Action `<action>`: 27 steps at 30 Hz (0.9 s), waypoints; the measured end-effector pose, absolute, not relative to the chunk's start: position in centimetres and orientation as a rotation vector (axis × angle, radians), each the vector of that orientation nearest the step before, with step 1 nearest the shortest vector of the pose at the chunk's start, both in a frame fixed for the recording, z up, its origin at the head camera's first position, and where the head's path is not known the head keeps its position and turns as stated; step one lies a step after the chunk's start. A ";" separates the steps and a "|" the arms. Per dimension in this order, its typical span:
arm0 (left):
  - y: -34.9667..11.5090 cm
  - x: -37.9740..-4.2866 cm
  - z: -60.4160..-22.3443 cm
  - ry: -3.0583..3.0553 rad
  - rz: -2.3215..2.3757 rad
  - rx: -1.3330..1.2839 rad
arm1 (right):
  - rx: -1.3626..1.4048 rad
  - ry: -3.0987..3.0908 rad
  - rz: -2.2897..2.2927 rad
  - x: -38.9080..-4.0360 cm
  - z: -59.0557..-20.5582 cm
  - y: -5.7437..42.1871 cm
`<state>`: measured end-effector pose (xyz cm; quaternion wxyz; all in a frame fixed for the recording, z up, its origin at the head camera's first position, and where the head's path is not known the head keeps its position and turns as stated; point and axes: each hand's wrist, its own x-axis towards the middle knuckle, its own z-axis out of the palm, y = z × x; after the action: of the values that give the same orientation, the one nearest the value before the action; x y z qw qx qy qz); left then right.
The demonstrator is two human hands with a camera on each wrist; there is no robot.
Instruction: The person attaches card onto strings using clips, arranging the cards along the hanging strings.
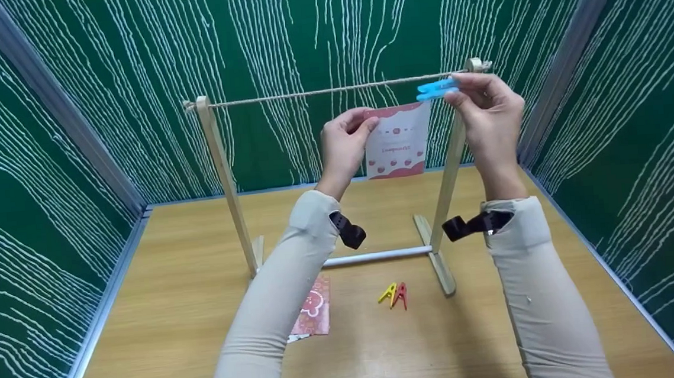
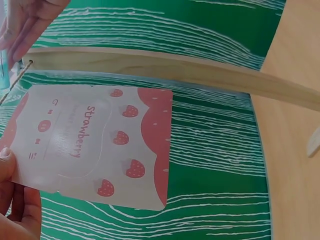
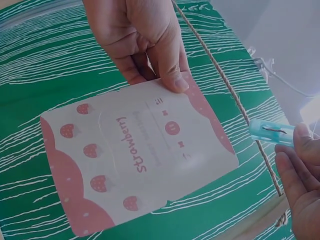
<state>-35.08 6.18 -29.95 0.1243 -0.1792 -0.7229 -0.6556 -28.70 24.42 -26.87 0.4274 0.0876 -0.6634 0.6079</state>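
My left hand [image 1: 346, 144] pinches the top left corner of a pink and white strawberry card [image 1: 396, 149], which hangs just below a twine line [image 1: 330, 90]. In the left wrist view the card [image 2: 90, 145] shows strawberries and the word "Strawberry". A blue clothespin [image 1: 437, 89] is pinched between thumb and fingers of my right hand [image 1: 492, 119], near the line's right end. The right wrist view has the clothespin [image 3: 270, 131] overlapping the twine [image 3: 220, 70], apart from the card [image 3: 140, 155].
Wooden posts [image 1: 226, 179] joined by a white bar [image 1: 377, 257] carry the line. On the table [image 1: 385, 363] lie a yellow clothespin [image 1: 388, 294], a red clothespin [image 1: 401, 296] and a pink printed packet [image 1: 319, 315], partly behind my left sleeve. Green walls [image 1: 326, 29] with white lines stand around.
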 end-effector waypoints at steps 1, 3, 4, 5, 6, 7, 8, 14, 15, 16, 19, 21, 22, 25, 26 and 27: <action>6.2 -35.1 -29.9 -2.103 -1.909 -0.521 | 0.220 -1.656 1.520 -28.8 -26.8 24.4; 6.3 -35.2 -29.7 -2.104 -1.908 -0.515 | 0.211 -1.656 1.528 -28.9 -26.5 24.3; 6.4 -35.2 -29.6 -2.107 -1.909 -0.512 | 0.201 -1.654 1.537 -29.0 -26.4 24.3; 6.5 -35.2 -29.5 -2.106 -1.912 -0.510 | 0.198 -1.653 1.542 -29.1 -26.3 24.3; 6.6 -35.3 -29.4 -2.100 -1.916 -0.512 | 0.196 -1.650 1.546 -29.2 -26.2 24.3; 6.6 -35.3 -29.3 -2.096 -1.919 -0.513 | 0.196 -1.646 1.546 -29.3 -26.1 24.3; 6.7 -35.3 -29.2 -2.092 -1.922 -0.514 | 0.200 -1.642 1.546 -29.4 -26.0 24.3; 7.2 -35.4 -28.7 -2.068 -1.930 -0.519 | 0.186 -1.624 1.555 -29.8 -25.4 24.4; 7.3 -35.4 -28.6 -2.065 -1.928 -0.518 | 0.173 -1.632 1.552 -29.9 -25.3 24.4; 7.4 -35.4 -28.6 -2.062 -1.928 -0.518 | 0.165 -1.647 1.533 -29.9 -25.2 24.4; 7.6 -35.5 -28.4 -2.052 -1.922 -0.518 | 0.152 -1.671 1.525 -29.9 -24.7 24.2; 7.7 -35.4 -28.2 -2.047 -1.919 -0.522 | 0.159 -1.686 1.505 -29.9 -24.5 24.2; 7.7 -35.4 -28.2 -2.048 -1.921 -0.523 | 0.163 -1.688 1.504 -29.9 -24.4 24.2; 7.8 -35.3 -28.1 -2.061 -1.925 -0.524 | 0.173 -1.704 1.497 -30.1 -24.3 24.2; 7.8 -35.3 -28.1 -2.065 -1.923 -0.523 | 0.179 -1.712 1.489 -30.2 -24.3 24.2; 7.8 -35.3 -28.1 -2.066 -1.918 -0.522 | 0.185 -1.722 1.481 -30.2 -24.3 24.2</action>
<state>-35.30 7.85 -28.05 0.1370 -0.1805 -0.7138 -0.6626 -30.25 24.23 -24.32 0.4183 0.0736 -0.6863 0.5904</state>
